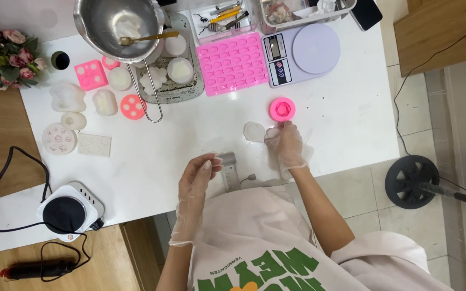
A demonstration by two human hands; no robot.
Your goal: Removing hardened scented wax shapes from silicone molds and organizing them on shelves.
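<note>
my left hand (pixel 198 180) hangs nearest me in its thin clear glove, fingers loosely curled, gripping nothing. a little further out my right hand (pixel 284 143) pinches a small pale piece at its fingertips – i cannot tell exactly what it is – just beside a flat whitish disc (pixel 254 131) lying on the white surface (pixel 346 108). the round pink mould (pixel 282 109) sits just beyond my fingers. i judge i am at the unmoulding stage, so the next move wants a gentle touch – the piece looks soft. far back stand the pink tray mould (pixel 233 63) and the scale (pixel 300 54).
</note>
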